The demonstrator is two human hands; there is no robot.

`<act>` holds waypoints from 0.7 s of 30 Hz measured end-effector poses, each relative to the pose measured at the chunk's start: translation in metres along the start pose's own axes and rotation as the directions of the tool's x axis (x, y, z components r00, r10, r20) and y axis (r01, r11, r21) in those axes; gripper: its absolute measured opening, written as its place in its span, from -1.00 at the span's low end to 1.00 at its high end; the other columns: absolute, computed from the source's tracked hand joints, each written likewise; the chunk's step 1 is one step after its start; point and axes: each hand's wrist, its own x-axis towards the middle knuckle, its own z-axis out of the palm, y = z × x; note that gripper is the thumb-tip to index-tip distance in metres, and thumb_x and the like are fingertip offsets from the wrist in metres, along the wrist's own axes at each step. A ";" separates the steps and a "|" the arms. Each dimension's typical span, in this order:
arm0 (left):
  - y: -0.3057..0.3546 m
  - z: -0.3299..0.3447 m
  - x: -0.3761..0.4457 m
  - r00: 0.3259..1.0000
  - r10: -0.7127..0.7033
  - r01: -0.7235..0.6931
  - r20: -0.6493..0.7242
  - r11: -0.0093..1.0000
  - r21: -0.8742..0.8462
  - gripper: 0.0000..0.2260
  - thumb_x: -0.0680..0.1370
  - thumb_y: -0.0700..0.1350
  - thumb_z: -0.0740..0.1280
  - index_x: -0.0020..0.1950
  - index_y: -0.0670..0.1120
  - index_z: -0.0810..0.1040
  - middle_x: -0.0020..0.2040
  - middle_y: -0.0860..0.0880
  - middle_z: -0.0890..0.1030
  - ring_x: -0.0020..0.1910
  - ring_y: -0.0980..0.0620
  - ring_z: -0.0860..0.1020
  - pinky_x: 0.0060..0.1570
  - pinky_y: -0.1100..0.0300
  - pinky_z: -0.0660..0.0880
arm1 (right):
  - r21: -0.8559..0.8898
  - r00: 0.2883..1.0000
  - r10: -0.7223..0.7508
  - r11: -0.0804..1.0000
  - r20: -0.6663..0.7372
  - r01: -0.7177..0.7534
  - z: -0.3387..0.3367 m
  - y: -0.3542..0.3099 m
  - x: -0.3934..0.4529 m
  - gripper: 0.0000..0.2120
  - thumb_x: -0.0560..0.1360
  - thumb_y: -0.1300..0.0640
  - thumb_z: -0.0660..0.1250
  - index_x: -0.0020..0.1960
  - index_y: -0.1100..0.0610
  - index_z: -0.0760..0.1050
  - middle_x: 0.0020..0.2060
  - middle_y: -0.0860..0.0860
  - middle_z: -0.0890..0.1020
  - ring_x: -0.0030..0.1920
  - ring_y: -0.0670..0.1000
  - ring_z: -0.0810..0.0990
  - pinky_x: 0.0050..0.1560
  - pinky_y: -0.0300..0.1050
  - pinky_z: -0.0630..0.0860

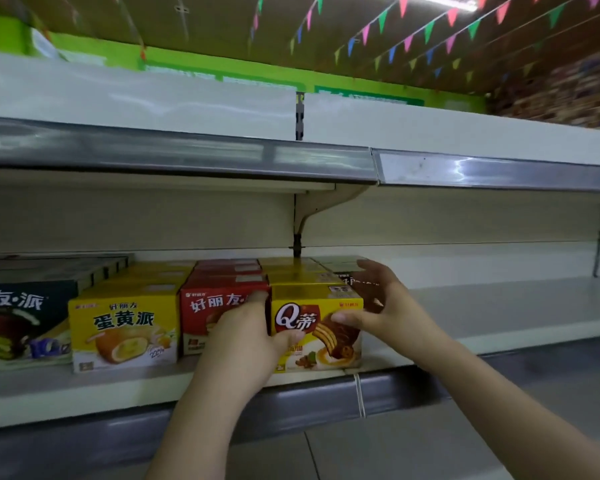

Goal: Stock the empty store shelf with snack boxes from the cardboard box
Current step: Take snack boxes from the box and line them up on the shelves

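Both hands are on the front Q box [317, 332]: left hand [245, 336] curled round its left edge, thumb on the face, right hand [383, 306] spread loosely round the right corner. Looks like squaring it into line on the shelf [499, 306]. Next up, probably let go and fetch more. Cardboard box isn't in view. Red box [219, 311] and yellow box [122, 332] sit touching, left.

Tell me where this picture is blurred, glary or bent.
Head view: the wide lens bows the upper shelf rail and stretches the edges; glare streaks its right section; the dark box at far left and the far-right aisle are smeared; the bunting flags are soft; the gold Q box and both hands read fairly sharp.
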 end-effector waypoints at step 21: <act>0.010 0.009 -0.010 0.985 -0.036 0.048 -0.168 0.996 0.069 -0.15 0.38 0.20 0.47 0.52 0.17 0.05 0.44 0.07 0.27 0.41 0.05 0.28 0.32 0.18 0.31 | 0.192 0.978 0.035 0.979 0.206 -0.075 -0.006 0.010 0.003 -0.24 0.35 -0.14 0.33 0.49 0.00 0.23 0.28 -0.15 0.51 0.21 -0.15 0.51 0.09 -0.31 0.44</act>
